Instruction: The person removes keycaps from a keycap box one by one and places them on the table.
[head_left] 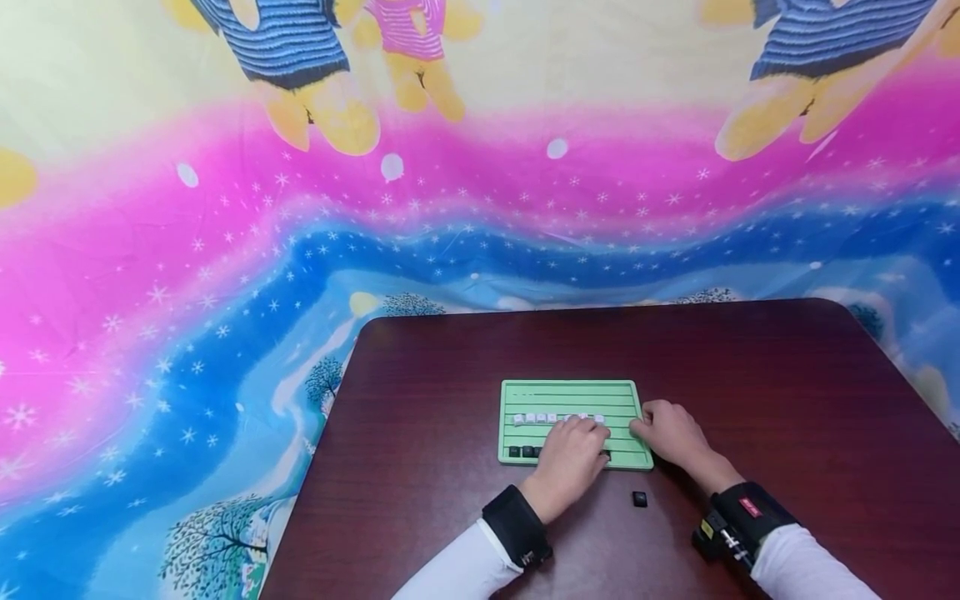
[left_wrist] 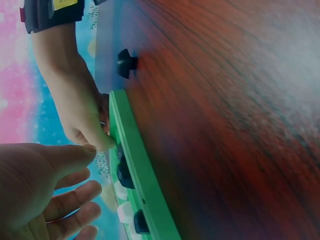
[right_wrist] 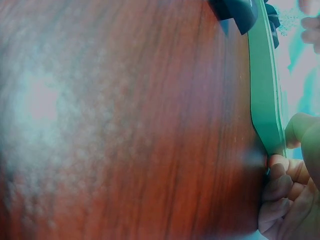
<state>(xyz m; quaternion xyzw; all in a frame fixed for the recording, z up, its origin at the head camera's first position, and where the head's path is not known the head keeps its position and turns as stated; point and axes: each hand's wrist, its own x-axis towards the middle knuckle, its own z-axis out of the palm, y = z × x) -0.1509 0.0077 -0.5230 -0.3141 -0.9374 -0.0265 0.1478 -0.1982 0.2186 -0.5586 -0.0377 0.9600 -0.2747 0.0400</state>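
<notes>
A light green grooved tray [head_left: 592,397] lies on the table with a row of white keycaps [head_left: 542,418] across its middle and black keycaps [head_left: 525,452] along its near edge. My left hand [head_left: 573,458] is over the tray's near part, hiding some of both rows; in the left wrist view its fingers [left_wrist: 75,197] are spread loosely, holding nothing. At the tray's right edge, my right hand [head_left: 675,433] pinches the rim, thumb on top and curled fingers [right_wrist: 277,187] below and beside it in the right wrist view. One loose black keycap [head_left: 640,499] lies on the table, nearer than the tray.
The dark red-brown wooden table [head_left: 450,358] has rounded far corners. Behind it hangs a colourful printed cloth [head_left: 480,192] with snowflakes and bears. Both wrists wear black bands, the right band [head_left: 753,510] with a small device attached.
</notes>
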